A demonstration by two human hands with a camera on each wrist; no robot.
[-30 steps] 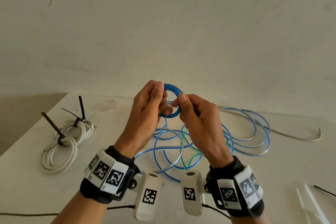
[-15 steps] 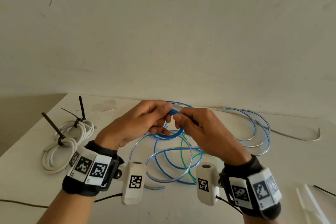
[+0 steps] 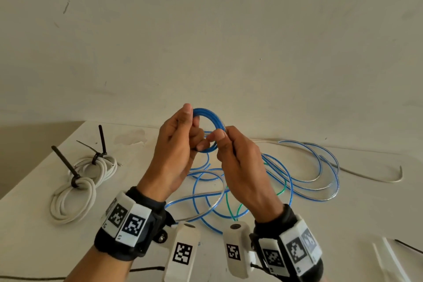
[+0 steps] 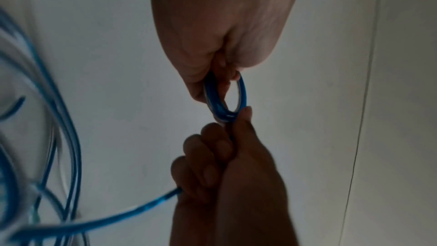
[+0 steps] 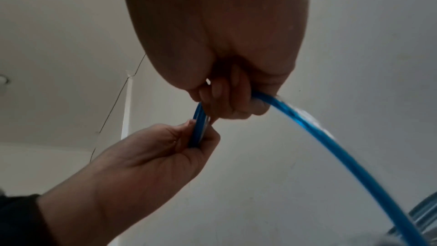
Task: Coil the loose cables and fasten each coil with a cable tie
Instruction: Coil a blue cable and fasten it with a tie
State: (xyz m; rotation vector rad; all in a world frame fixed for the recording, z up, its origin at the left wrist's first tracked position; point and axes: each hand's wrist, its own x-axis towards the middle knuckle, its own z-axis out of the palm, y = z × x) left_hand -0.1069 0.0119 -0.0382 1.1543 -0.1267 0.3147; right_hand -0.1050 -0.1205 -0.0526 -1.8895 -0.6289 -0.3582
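Coiling is under way: the left hand (image 3: 176, 144) pinches the small blue coil (image 3: 209, 130) above the tabletop (image 3: 34, 242) while the right hand's (image 3: 238, 167) fingers grip the trailing blue cable (image 5: 331, 147), which probably needs another loop laid on

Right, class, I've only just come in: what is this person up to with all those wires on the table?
A person is winding a blue cable into a small coil held above the table. The left hand grips one side of the coil and the right hand pinches the other, the cable's free length running out of its fist. Most of the cable lies loose on the table. A white cable at the left is coiled and tied with black ties.
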